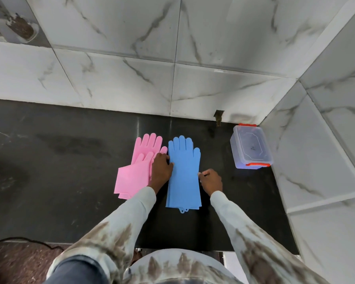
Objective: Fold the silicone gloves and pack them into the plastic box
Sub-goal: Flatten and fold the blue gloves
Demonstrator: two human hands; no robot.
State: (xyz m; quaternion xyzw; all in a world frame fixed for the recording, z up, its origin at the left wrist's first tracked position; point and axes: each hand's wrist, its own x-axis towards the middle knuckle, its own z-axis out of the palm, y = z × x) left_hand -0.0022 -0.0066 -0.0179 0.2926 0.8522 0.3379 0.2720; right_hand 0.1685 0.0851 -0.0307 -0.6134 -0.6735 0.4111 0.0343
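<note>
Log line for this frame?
left hand: on blue silicone gloves, left edge | right hand: at right edge | pink silicone gloves: unfolded | clear plastic box: lidded

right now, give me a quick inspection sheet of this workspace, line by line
surface: dark stone counter, smudged, set in a tiled corner
job's things: blue gloves stacked flat, fingers toward the wall; pink gloves overlapping beside them; plastic box with red clasps near the corner, lid on
clutter: nothing seen
grippers: left hand on the blue stack's left edge, partly over the pink; right hand at its right edge; whether they are gripping cannot be told
cables: black cable at the lower left
surroundings: marble-look wall tiles; a hole at the wall base
</note>
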